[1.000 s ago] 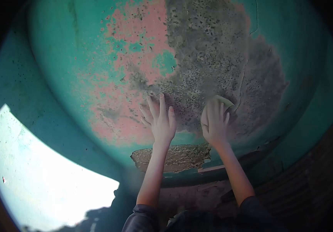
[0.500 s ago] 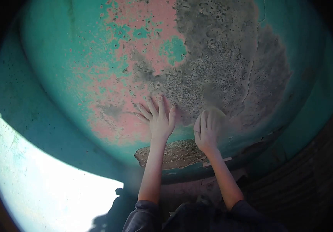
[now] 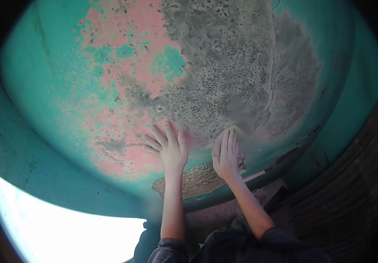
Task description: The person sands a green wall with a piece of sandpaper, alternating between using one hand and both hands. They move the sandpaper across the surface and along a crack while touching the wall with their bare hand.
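Observation:
A worn wall point(image 3: 224, 83) fills the view, its green paint rubbed through to pink and rough grey patches. My left hand point(image 3: 171, 151) lies flat on the lower pink area with its fingers spread, holding nothing. To its right, my right hand point(image 3: 226, 158) presses a round, pale sanding disc point(image 3: 218, 142) against the lower edge of the grey patch. Its fingers lie together over the disc and cover most of it. Pale dust coats both hands.
Below my hands, a chipped patch point(image 3: 202, 179) shows bare rough plaster. A narrow white strip point(image 3: 254, 176) sits right of it. Brown corrugated material point(image 3: 342, 188) is at lower right, and bright light point(image 3: 57, 228) at lower left. A crack point(image 3: 271, 74) runs down the grey area.
The view has shifted, so the wall patches appear farther left and lower. My right hand and the disc have moved slightly left relative to the chipped patch. My left hand stays flat on the wall.

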`<state>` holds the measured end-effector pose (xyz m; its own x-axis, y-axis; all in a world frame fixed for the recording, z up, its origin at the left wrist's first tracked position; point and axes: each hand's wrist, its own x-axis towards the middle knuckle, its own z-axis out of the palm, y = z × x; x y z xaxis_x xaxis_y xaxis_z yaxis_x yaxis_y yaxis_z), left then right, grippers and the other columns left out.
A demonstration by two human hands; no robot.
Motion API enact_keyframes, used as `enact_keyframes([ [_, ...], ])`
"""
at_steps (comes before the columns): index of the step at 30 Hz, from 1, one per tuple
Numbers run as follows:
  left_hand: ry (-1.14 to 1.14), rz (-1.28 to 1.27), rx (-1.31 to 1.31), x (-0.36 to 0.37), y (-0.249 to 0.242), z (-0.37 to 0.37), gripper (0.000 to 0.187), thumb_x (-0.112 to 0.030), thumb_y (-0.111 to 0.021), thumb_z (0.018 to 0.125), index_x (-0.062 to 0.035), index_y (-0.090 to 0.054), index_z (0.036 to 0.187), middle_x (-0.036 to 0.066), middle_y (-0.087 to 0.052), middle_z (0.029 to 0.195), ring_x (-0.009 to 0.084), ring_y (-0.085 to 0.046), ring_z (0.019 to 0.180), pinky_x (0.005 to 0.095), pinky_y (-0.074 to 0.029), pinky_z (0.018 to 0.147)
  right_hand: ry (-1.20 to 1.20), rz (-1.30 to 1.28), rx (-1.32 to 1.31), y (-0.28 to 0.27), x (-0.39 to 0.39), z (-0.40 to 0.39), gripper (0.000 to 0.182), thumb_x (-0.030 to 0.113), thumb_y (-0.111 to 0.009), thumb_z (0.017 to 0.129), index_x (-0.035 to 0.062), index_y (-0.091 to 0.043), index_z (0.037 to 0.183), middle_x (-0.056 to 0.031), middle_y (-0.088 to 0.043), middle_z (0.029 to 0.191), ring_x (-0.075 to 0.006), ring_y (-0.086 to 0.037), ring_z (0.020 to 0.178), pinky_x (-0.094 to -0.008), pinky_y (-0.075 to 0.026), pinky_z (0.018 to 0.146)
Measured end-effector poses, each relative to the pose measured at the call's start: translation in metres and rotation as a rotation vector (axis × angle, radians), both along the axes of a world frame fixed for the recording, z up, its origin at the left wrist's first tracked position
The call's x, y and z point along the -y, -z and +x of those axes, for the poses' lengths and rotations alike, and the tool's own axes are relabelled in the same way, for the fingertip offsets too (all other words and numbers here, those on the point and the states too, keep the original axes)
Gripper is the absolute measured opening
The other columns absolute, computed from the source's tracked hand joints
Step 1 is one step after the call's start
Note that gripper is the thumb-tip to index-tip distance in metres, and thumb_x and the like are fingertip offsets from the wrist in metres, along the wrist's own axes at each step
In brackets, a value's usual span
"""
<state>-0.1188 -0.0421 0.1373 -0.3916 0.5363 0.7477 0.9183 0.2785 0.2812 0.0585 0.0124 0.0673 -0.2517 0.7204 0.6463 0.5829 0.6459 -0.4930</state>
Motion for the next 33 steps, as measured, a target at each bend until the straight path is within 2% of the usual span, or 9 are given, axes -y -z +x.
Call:
enact_keyframes([
  [3, 0.021, 0.009, -0.018, 0.001, 0.003, -0.002, 0.071, -0.055, -0.035, 0.106, -0.0173, -0.019, 0.164, 0.028, 0.003, 0.168, 0.0615, 0.017, 0.147, 0.0763, 0.012, 0.110, 0.127, 0.267, -0.083, -0.067, -0.030, 0.015, 0.083, 0.021, -0.060, 0.093, -0.0105, -0.019, 0.157, -0.0363, -0.018, 0.161, -0.0554, -0.015, 0.150, -0.0617, -0.022, 0.119],
  [6, 0.002, -0.022, 0.010, 0.000, 0.002, -0.002, 0.071, -0.054, -0.035, 0.107, -0.0188, -0.016, 0.165, 0.027, 0.005, 0.168, 0.0607, 0.018, 0.147, 0.0760, 0.012, 0.111, 0.036, 0.170, -0.333, -0.150, -0.040, 0.032, 0.079, 0.017, -0.059, 0.093, -0.0092, -0.020, 0.157, -0.0366, -0.019, 0.161, -0.0573, -0.018, 0.148, -0.0593, -0.024, 0.120],
  [9, -0.006, -0.007, 0.007, 0.000, 0.004, -0.002, 0.070, -0.055, -0.034, 0.107, -0.0203, -0.015, 0.165, 0.026, 0.005, 0.169, 0.0593, 0.018, 0.148, 0.0752, 0.012, 0.112, 0.051, 0.254, -0.165, -0.138, -0.032, 0.030, 0.078, 0.014, -0.059, 0.092, -0.0081, -0.021, 0.157, -0.0374, -0.019, 0.160, -0.0586, -0.021, 0.146, -0.0578, -0.026, 0.119],
  [13, -0.021, -0.002, 0.001, 0.000, 0.005, -0.002, 0.070, -0.055, -0.032, 0.107, -0.0213, -0.014, 0.165, 0.025, 0.006, 0.169, 0.0576, 0.018, 0.149, 0.0742, 0.012, 0.112, 0.024, 0.123, -0.055, -0.024, -0.007, 0.003, 0.080, 0.013, -0.060, 0.091, -0.0085, -0.021, 0.157, -0.0387, -0.017, 0.160, -0.0578, -0.021, 0.147, -0.0570, -0.028, 0.118],
  [19, -0.052, -0.044, 0.005, 0.000, 0.005, -0.001, 0.069, -0.053, -0.028, 0.108, -0.0178, -0.012, 0.165, 0.023, 0.010, 0.169, 0.0549, 0.019, 0.150, 0.0710, 0.013, 0.115, 0.084, 0.235, -0.134, -0.152, -0.039, 0.042, 0.081, 0.012, -0.060, 0.090, -0.0059, -0.021, 0.158, -0.0366, -0.019, 0.161, -0.0551, -0.021, 0.148, -0.0591, -0.025, 0.119],
  [22, -0.039, -0.001, 0.013, -0.003, 0.005, -0.003, 0.068, -0.053, -0.031, 0.108, -0.0191, -0.016, 0.165, 0.023, 0.007, 0.169, 0.0563, 0.016, 0.150, 0.0729, 0.011, 0.114, 0.045, 0.357, -0.235, -0.155, -0.054, 0.038, 0.079, 0.012, -0.058, 0.091, -0.0048, -0.021, 0.158, -0.0355, -0.019, 0.161, -0.0539, -0.020, 0.149, -0.0594, -0.024, 0.120],
  [26, -0.065, 0.011, -0.008, -0.004, 0.007, -0.004, 0.068, -0.052, -0.031, 0.108, -0.0186, -0.015, 0.165, 0.024, 0.005, 0.169, 0.0566, 0.015, 0.150, 0.0725, 0.010, 0.115, 0.018, 0.137, -0.097, -0.043, -0.023, 0.015, 0.076, 0.014, -0.053, 0.093, -0.0047, -0.021, 0.159, -0.0354, -0.018, 0.162, -0.0517, -0.016, 0.152, -0.0613, -0.018, 0.121],
  [29, -0.077, -0.059, 0.049, 0.000, 0.000, 0.000, 0.068, -0.051, -0.029, 0.108, -0.0182, -0.013, 0.165, 0.024, 0.004, 0.169, 0.0569, 0.014, 0.150, 0.0721, 0.009, 0.115, 0.053, 0.084, -0.045, -0.017, -0.028, 0.029, 0.077, 0.014, -0.053, 0.092, -0.0044, -0.021, 0.159, -0.0356, -0.018, 0.162, -0.0508, -0.014, 0.153, -0.0621, -0.016, 0.121],
  [33, -0.072, -0.023, 0.010, -0.001, -0.001, 0.003, 0.069, -0.051, -0.027, 0.108, -0.0172, -0.011, 0.165, 0.024, 0.005, 0.169, 0.0571, 0.013, 0.150, 0.0711, 0.008, 0.116, 0.114, 0.210, -0.296, -0.114, -0.080, 0.076, 0.076, 0.016, -0.053, 0.094, -0.0037, -0.021, 0.159, -0.0349, -0.019, 0.162, -0.0502, -0.017, 0.152, -0.0630, -0.019, 0.120],
])
